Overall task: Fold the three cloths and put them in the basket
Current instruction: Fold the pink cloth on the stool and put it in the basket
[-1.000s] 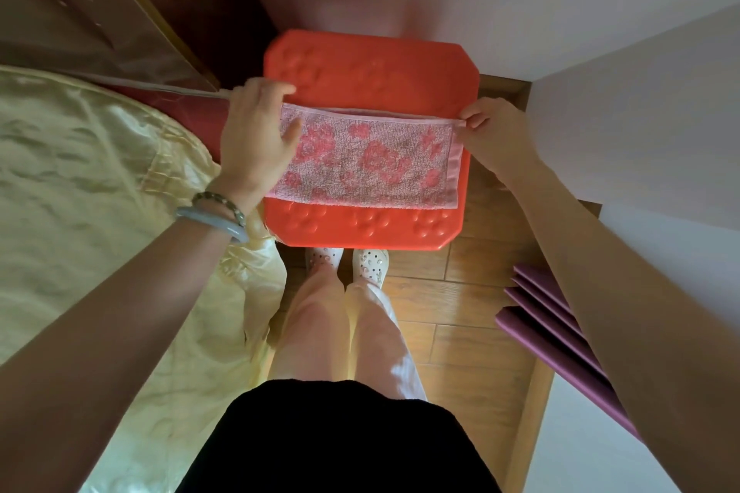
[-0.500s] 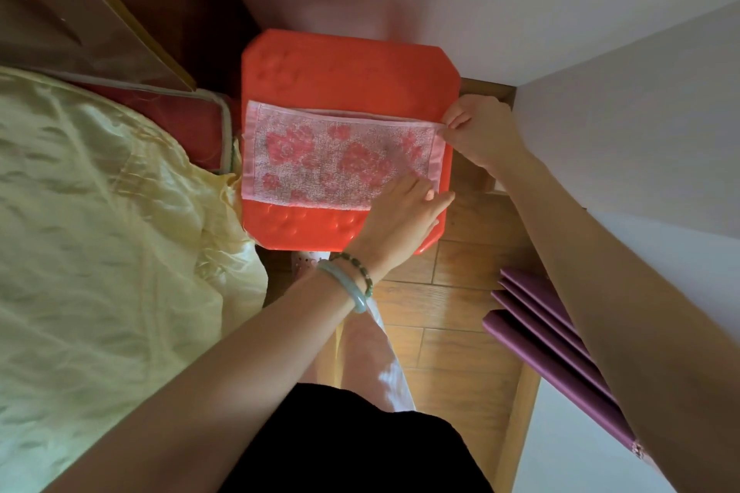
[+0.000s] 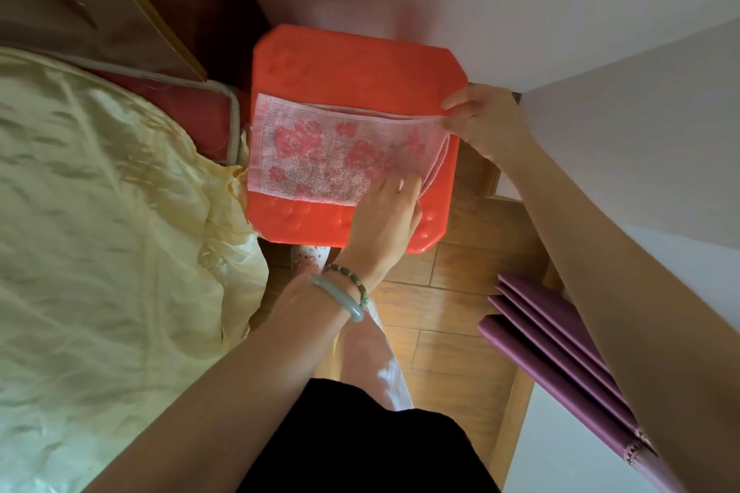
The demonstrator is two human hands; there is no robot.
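Pink floral towel (image 3: 320, 152) lies folded lengthwise on the red plastic stool (image 3: 352, 64), its left end flat and its right end raised off the seat. The right grip (image 3: 480, 120) pinches the far right corner between thumb and fingers and holds it up; the left grip (image 3: 384, 220) sits at the near right corner with its fingers (image 3: 396, 188) on the cloth; whether they pinch the edge or only rest there I cannot tell, since the back of the hand hides the contact.

The step in hand looks like carrying the right end over to the left end to halve the towel. To do it well, hold both right corners level and taut so the layers do not slide apart; travel low across the stool; match corner to corner and edge to edge at the left; then smooth the crease flat. No basket is in view; a yellow bed cover (image 3: 100, 252) lies just left of the stool.
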